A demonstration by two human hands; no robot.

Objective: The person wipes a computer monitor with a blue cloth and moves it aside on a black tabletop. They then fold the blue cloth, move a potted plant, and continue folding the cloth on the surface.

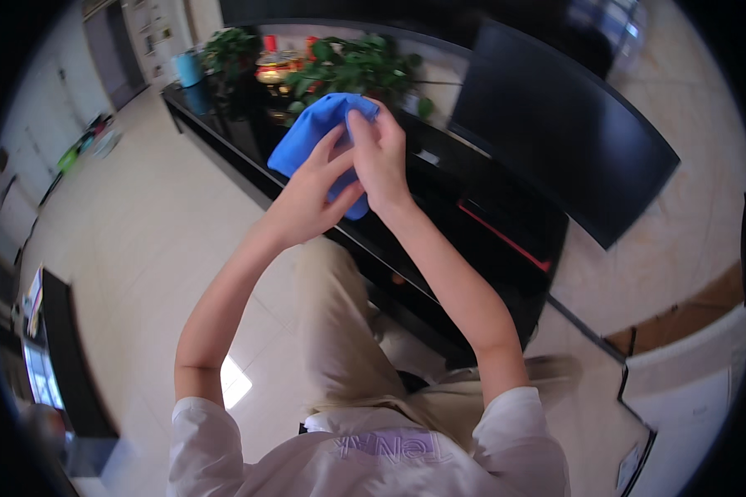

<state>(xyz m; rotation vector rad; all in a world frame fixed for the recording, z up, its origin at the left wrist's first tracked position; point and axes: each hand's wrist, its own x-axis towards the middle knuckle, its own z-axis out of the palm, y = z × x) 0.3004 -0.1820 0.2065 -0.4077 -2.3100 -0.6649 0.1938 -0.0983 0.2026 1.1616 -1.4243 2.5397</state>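
Observation:
A blue cloth [314,127] is held up in front of me, above the glossy black TV cabinet [432,264]. My right hand [382,155] pinches its upper right edge between thumb and fingers. My left hand [308,196] is against the cloth's near side, its thumb and fingers spread and its fingertips beside the right hand. Part of the cloth hangs below the left thumb. Whether the left fingers grip any of it is unclear.
Leafy green plants [373,68], a gold and red ornament [276,65] and a blue cylindrical container [188,69] stand along the cabinet's back. A large dark screen [559,130] juts over its right end, near a black item with a red edge [503,239].

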